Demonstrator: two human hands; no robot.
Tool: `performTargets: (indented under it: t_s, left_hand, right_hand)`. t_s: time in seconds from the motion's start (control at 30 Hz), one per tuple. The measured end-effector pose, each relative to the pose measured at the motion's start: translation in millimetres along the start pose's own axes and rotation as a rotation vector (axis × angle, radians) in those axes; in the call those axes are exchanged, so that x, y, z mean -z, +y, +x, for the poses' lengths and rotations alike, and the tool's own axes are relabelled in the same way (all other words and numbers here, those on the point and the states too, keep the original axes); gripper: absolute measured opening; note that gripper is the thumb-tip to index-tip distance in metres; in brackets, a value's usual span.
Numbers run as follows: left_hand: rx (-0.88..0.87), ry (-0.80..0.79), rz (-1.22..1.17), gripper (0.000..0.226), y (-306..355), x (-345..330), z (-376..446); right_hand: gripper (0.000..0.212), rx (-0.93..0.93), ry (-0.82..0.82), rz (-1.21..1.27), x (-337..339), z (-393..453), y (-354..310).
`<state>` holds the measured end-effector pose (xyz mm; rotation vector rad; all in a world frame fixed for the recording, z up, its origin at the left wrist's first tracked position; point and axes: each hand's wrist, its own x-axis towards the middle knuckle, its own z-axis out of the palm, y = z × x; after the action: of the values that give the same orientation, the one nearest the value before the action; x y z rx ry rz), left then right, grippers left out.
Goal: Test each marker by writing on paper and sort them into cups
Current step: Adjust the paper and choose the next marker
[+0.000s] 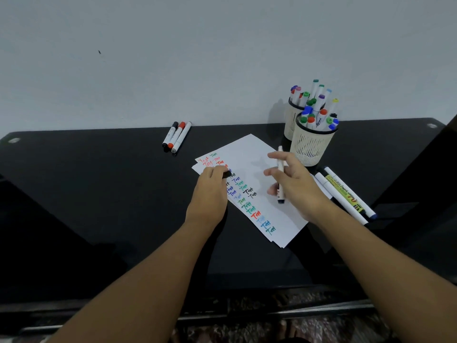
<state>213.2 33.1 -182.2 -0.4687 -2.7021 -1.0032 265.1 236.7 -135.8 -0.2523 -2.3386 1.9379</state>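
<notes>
We have a single view, from a wide-angle camera worn on the head, looking forward and down over the glossy black worktop (99, 194) toward a plain pale grey wall (173, 58) at twelve o'clock. It sits close: both bare forearms run in from five and seven o'clock. The worktop's far edge bows with the lens. No second view shares the scene.

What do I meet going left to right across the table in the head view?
Three markers by the wall → left hand gripping a black cap → paper → right hand holding a marker → front cup → loose markers at the right.
</notes>
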Motion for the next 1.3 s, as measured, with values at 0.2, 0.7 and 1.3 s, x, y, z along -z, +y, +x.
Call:
performTargets:
  t_s: [0.2,0.7,1.3]
  left_hand:
    - [0.023,-0.001,0.005,0.027,4,3,-2]
    - [-0.039,-0.009,-0.056,0.023,2,2,-1]
    - [-0.048,-0.053,-0.249,0.067,7,6,-10]
  right_hand:
    - [0.020,0.069,-0.051,-0.612,0,6,5]
    - [0.027,0.331,-0.087,-1.063,9,24,2]
    - [0.053,0.445,-0.398,-1.055,-9,20,-10]
